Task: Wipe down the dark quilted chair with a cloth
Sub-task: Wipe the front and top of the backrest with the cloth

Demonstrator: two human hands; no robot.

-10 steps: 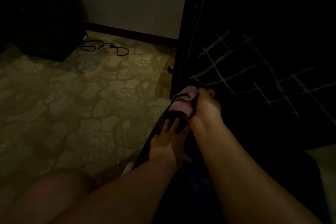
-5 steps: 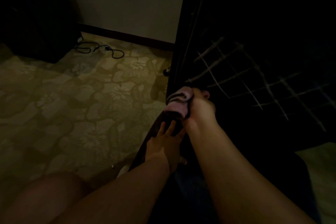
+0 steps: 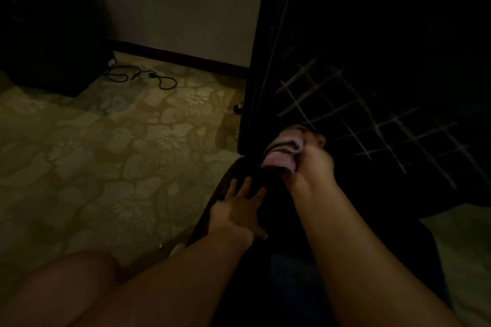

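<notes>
The dark quilted chair (image 3: 372,119) fills the right side, its pale stitch lines crossing in a grid on the backrest. My right hand (image 3: 314,164) grips a bunched pink cloth (image 3: 285,152) and holds it against the chair's left edge, where backrest and seat meet. Just below it, my left hand (image 3: 239,207) lies flat with spread fingers on the dark seat front (image 3: 281,247). Much of the chair is lost in shadow.
Patterned beige carpet (image 3: 119,167) covers the floor to the left. A black cable (image 3: 140,78) lies coiled near the baseboard beside a dark cabinet (image 3: 50,42). My bare knee (image 3: 66,281) shows at the lower left. A pale wall (image 3: 180,8) stands behind.
My right hand with the cloth has shifted slightly along the chair's left edge. The left hand stays flat on the seat, fingers spread a little wider.
</notes>
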